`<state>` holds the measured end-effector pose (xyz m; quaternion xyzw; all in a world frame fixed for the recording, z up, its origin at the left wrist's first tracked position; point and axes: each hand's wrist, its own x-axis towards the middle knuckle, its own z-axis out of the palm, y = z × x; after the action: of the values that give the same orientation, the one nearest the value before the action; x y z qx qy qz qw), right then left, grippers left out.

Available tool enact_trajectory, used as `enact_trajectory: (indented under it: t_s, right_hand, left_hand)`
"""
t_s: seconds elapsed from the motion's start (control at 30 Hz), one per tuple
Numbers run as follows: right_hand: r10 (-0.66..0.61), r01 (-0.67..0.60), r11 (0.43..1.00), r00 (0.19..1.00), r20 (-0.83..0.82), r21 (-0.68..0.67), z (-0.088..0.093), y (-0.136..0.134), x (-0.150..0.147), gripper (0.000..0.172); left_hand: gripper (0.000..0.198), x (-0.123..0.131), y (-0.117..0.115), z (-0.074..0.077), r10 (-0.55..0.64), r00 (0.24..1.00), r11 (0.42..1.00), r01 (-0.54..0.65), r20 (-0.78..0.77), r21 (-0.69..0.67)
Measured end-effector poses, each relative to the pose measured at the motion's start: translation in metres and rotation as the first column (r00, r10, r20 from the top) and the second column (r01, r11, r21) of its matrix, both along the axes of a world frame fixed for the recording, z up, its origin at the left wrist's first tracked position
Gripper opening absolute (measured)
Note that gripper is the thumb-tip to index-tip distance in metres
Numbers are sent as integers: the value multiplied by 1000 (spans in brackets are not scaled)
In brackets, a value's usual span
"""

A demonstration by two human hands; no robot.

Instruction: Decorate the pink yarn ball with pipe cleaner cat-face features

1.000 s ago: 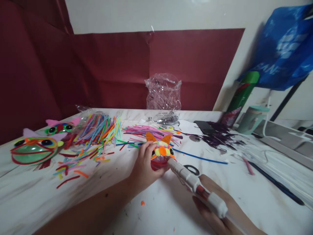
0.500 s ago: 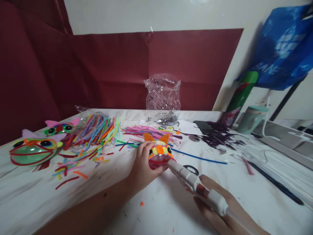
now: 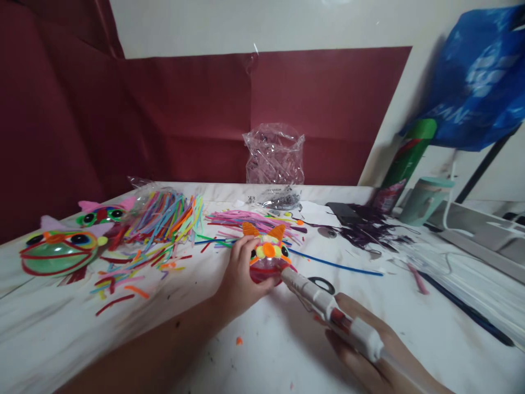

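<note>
My left hand (image 3: pixel 241 273) is wrapped round the left side of a small animal-face craft (image 3: pixel 268 251) with orange ears, black eyes, an orange nose and a clear reddish lower part. In my right hand (image 3: pixel 365 339) is a white glue gun (image 3: pixel 315 295), a red glue stick showing through its body. Its nozzle points up and left at the craft's lower right edge; I cannot tell whether it touches. The black handle loop of a pair of scissors (image 3: pixel 322 284) shows just behind the gun. A blue pipe cleaner (image 3: pixel 336 262) stretches right from behind the craft.
Two similar animal-face crafts, one green (image 3: pixel 59 257) and one pink-eared (image 3: pixel 106 213), sit at the left. Pipe cleaners (image 3: pixel 162 219) and cut scraps lie beside them. Dark purple strands (image 3: pixel 369 230), a phone (image 3: pixel 342 213) and a green cup (image 3: pixel 424 202) are at the right.
The view has shifted very slightly, so the background sits a little further right. Both hands, the craft and the glue gun keep nearly the same positions.
</note>
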<state>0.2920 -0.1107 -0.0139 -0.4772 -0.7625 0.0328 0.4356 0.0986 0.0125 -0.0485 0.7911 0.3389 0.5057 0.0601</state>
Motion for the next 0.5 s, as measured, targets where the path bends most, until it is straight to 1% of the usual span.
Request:
enact_trajectory:
  t_s: [0.13, 0.27, 0.37, 0.5]
  right_hand:
    - [-17, 16, 1000, 1000, 17, 16, -2, 1, 0, 10]
    - [5, -5, 1000, 1000, 31, -5, -5, 2, 3, 9]
    - [28, -27, 1000, 998, 49, -11, -2, 0, 3, 11]
    - [71, -69, 997, 992, 105, -19, 3, -3, 0, 17]
  left_hand:
    - [63, 0, 0, 0, 6, 1000, 1000, -6, -7, 3]
    - [64, 1, -3, 1, -10, 999, 1000, 10, -39, 12]
    - [62, 2, -5, 2, -6, 1000, 1000, 6, -25, 6]
    - [61, 3, -7, 2, -5, 1000, 1000, 6, -22, 19]
